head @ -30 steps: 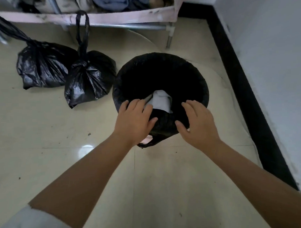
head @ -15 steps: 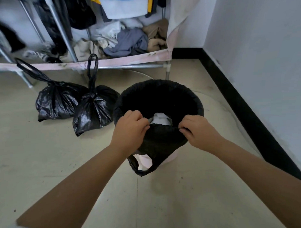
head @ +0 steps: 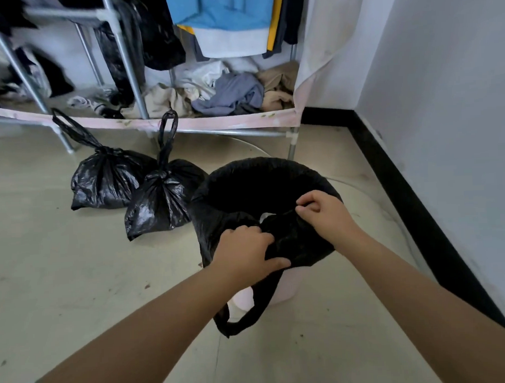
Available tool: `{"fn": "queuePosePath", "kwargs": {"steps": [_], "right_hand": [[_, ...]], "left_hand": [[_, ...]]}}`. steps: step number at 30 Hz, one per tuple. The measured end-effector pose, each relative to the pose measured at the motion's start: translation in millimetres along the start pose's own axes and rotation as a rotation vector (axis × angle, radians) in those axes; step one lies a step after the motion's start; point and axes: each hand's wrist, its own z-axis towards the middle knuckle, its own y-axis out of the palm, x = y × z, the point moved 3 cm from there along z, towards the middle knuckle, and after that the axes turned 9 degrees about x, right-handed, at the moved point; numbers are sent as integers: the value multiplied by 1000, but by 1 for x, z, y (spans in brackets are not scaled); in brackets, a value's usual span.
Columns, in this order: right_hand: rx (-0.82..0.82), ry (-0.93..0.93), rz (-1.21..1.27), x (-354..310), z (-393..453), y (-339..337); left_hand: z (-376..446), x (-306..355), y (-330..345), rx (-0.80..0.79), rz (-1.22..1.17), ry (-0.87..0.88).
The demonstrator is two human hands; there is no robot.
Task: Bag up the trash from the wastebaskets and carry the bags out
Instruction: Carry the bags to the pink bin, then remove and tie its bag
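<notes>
Left hand [head: 245, 249] and right hand [head: 322, 212] both clamped on near rim of black bin liner [head: 262, 179]. Liner sits in pale wastebasket [head: 286, 286] on floor [head: 62, 269]. One handle loop hangs loose. Two tied trash bags [head: 107, 179] just left, touching each other.

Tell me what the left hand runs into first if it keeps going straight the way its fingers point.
The left hand already grips the black liner of the wastebasket, fingers pointing right. Pushed on, it would probably meet the bunched liner first, then the right hand; depth is unclear.
</notes>
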Motion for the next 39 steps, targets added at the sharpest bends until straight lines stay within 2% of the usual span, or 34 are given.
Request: {"fn": "queuePosePath", "kwargs": {"steps": [2, 5, 8, 12, 14, 17, 19, 22, 24, 26, 29, 31, 33, 36, 39], "right_hand": [[-108, -128, -48, -2, -8, -5], [-199, -380, -263, -2, -21, -15], [-168, -462, -470, 0, -24, -24], [-101, -519, -556, -7, -21, -21], [-27, -472, -541, -5, -19, -24], [47, -384, -420, 0, -23, -30], [38, -394, -357, -2, -27, -27], [-19, -423, -330, -11, -33, -17], [-59, -458, -419, -15, -33, -12], [-73, -507, -617, -15, -29, -11], [23, -578, -765, -11, -19, -26], [116, -519, -720, -5, -9, -41], [150, -380, -756, 2, 0, -51], [89, -199, -794, 16, 17, -56], [10, -123, -785, 20, 28, -59]], "left_hand": [[6, 7, -3, -24, -91, 28], [15, -1, -20, 79, -293, -70], [25, -6, -30, 109, -459, -162], [33, 5, -33, 68, -543, -202], [32, 5, -37, 59, -390, -80], [20, -1, -40, 3, -3, 81], [15, -3, -36, -12, 185, 103], [16, -11, -38, 78, 270, 48], [19, -21, -45, 143, 324, 27], [21, -28, -51, 154, 379, 9], [19, -27, -65, 281, 447, 59], [17, -29, -80, 388, 459, 44], [20, -33, -87, 337, 360, -68], [31, -43, -89, 286, 306, -174], [42, -50, -95, 301, -12, -294]]}}
